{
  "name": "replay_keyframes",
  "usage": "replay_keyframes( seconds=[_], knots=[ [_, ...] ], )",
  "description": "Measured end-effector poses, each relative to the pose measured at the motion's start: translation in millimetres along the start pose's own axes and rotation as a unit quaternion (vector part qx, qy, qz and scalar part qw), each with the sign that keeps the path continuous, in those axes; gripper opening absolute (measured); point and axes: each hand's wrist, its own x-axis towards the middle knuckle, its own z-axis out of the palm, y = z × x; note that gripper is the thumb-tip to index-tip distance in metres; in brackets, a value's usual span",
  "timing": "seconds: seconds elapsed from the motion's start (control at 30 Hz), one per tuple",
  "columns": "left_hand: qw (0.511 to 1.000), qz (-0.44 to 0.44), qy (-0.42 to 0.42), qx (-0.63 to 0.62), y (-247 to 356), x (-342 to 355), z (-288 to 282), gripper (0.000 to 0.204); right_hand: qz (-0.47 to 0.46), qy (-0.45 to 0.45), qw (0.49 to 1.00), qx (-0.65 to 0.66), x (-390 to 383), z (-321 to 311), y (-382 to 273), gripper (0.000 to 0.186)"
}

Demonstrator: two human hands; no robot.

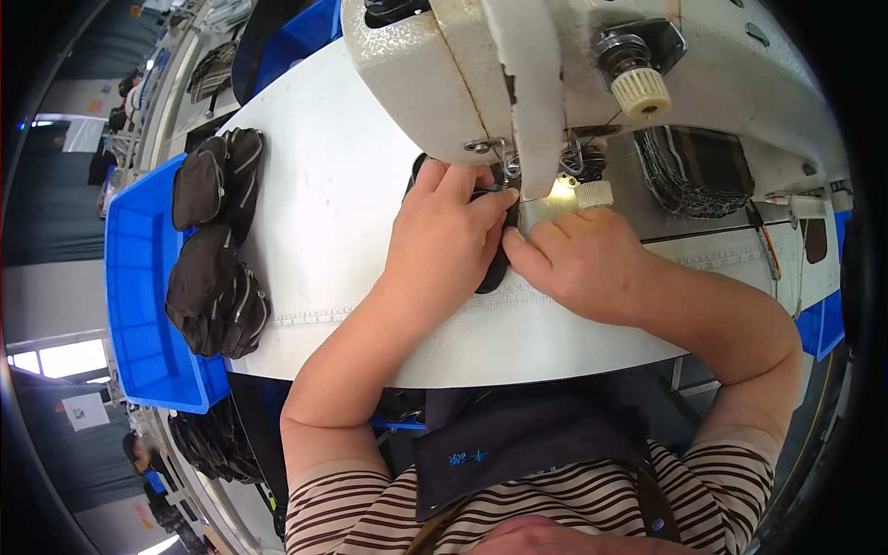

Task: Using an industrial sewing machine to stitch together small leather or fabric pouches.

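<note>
A black fabric piece point(494, 276), seemingly a small pouch with a zipper edge, lies under the needle area of a sewing machine point(536, 102). My left hand point(444, 231) is closed on it, fingers bent over its upper part beside the presser foot. At the piece's right edge is the thumb of my right hand point(583, 268). The other right fingers curl inward below the machine's lit lamp, and whatever they hold is hidden. Much of the black piece is covered by my left hand.
Dark zippered pouches point(217, 245) sit at the left table edge, beside a blue bin point(153, 305). Stacked dark fabric pieces point(698, 171) lie right of the needle. Small snips point(765, 242) rest farther right. A printed ruler strip point(314, 315) crosses the white table point(324, 203).
</note>
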Motion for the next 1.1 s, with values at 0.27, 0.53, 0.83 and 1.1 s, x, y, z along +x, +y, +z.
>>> replay_keyframes(
  seconds=[0.27, 0.53, 0.83, 1.1],
  knots=[
    [0.994, 0.086, -0.054, 0.041, -9, -10, -15, 0.04, 0.0, -0.004, 1.0, -0.009, -6, 4, 3, 0.033],
    [0.988, 0.102, -0.109, 0.027, 3, -16, -23, 0.074, 0.061, -0.029, 0.998, 0.006, 0, -5, 11, 0.031],
    [0.985, 0.128, -0.086, 0.083, 11, -17, -26, 0.063, 0.13, -0.059, 0.988, 0.057, -3, 4, 17, 0.031],
    [0.997, 0.061, -0.025, -0.046, -4, -14, -25, 0.024, 0.155, -0.02, 0.984, 0.088, 2, 3, 21, 0.029]
  ],
)
